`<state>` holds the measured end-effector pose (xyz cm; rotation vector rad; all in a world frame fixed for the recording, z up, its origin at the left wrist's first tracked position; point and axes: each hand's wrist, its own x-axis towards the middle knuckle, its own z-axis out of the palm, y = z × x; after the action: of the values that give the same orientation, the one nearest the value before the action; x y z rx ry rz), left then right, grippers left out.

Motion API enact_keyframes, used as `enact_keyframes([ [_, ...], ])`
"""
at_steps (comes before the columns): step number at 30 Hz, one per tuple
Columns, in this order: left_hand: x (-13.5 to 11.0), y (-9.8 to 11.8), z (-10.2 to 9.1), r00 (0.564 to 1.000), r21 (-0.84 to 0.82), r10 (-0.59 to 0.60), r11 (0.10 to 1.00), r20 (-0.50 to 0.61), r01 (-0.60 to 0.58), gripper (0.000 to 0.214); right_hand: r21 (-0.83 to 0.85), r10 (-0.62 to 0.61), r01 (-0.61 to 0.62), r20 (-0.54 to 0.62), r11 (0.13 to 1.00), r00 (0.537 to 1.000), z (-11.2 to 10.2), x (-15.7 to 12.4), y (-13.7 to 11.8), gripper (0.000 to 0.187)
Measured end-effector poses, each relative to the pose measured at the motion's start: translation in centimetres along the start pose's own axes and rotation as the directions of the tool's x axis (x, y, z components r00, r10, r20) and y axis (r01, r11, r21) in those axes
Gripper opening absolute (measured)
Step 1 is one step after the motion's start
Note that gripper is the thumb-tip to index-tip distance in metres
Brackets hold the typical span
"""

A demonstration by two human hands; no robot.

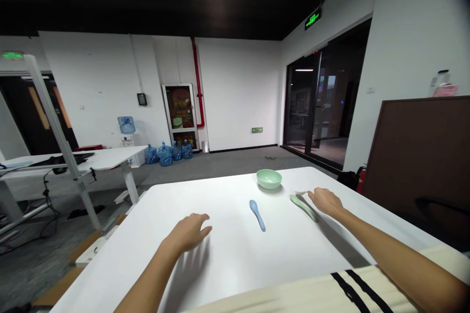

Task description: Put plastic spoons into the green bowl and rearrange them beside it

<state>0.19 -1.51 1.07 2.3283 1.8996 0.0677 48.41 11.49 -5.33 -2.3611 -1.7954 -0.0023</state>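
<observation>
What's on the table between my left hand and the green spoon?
In the head view, only the blue spoon lies between the left hand and the green spoon; the white table is otherwise bare there.

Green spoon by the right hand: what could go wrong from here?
1. The green spoon lies flat on the smooth table; the right hand, beside it with fingers open, may push it along instead of lifting it.
2. The bowl stands close beyond the spoon's far end; a shove that way could knock it.
3. The left hand rests far off, past the blue spoon, so it cannot steady anything.
</observation>
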Motion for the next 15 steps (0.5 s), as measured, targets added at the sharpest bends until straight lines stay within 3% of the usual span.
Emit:
enact_keyframes([
  [9,-0.05,0.12,-0.03,1.0,-0.001,-0.01,1.0,-0.005,0.01,0.053,0.001,-0.013,0.013,0.023,1.0,1.0,0.76,0.25,0.19,0.049],
  [15,0.05,0.06,0.05,1.0,0.006,0.003,1.0,-0.001,-0.003,0.054,-0.06,-0.057,0.062,0.074,0.996,0.996,0.18,-0.14,0.24,0.042],
])
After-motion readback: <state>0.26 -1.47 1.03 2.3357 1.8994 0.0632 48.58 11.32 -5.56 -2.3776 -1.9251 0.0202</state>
